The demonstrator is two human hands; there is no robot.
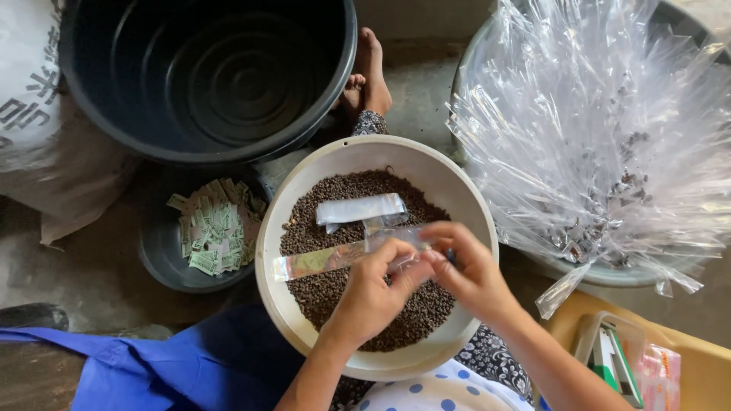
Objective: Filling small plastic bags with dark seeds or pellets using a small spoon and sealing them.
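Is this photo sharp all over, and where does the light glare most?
Head view: soft daylight, with strongest glare on the heap of clear bags at right; the thin bag held between the left hand and right hand also shines; the beige bowl of brown pellets is sharp; the black tub stays dim.

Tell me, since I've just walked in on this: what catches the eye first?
In the centre, a round cream bowl of small dark brown pellets, over which the left hand and right hand pinch a narrow clear plastic sleeve. At upper right, a bristling heap of clear plastic sleeves; at upper left, a big black plastic tub.
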